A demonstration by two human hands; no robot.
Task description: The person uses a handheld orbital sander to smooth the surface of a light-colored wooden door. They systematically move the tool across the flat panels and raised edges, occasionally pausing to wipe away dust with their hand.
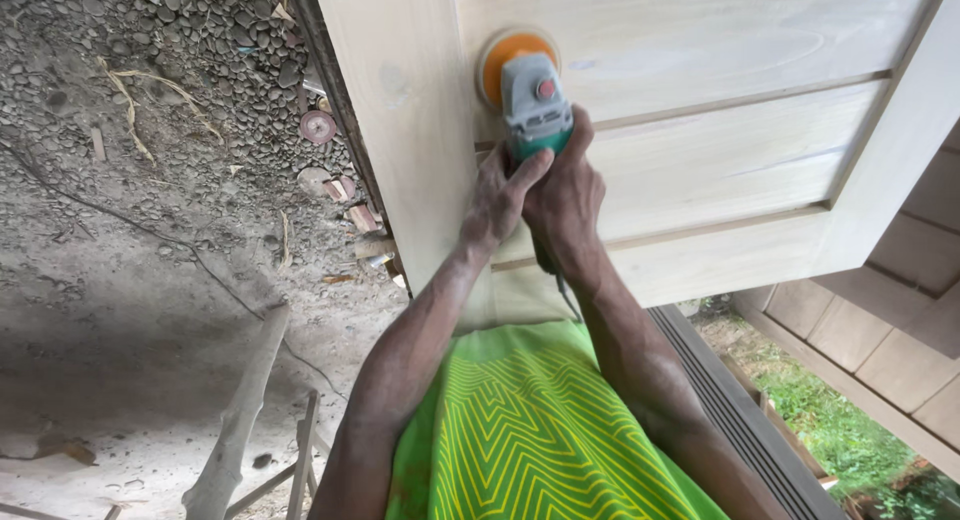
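Note:
A green and grey power sander [535, 100] with an orange round pad [502, 60] rests flat on a pale wooden door panel [700, 130] lying in front of me. My right hand [567, 205] is wrapped round the sander's body from behind. My left hand [500, 195] grips the same tool on its left side, thumb up against the green housing. The pad sits near the seam between the door's left stile and its upper panel. A dark cord runs down from under my hands.
Gravel and dusty ground [150, 180] lie to the left, with wood scraps [345, 190] and a round disc [318, 127] beside the door's edge. A rough wooden trestle [240, 420] stands low left. Another brown panelled door [900, 310] and grass [840, 420] are at right.

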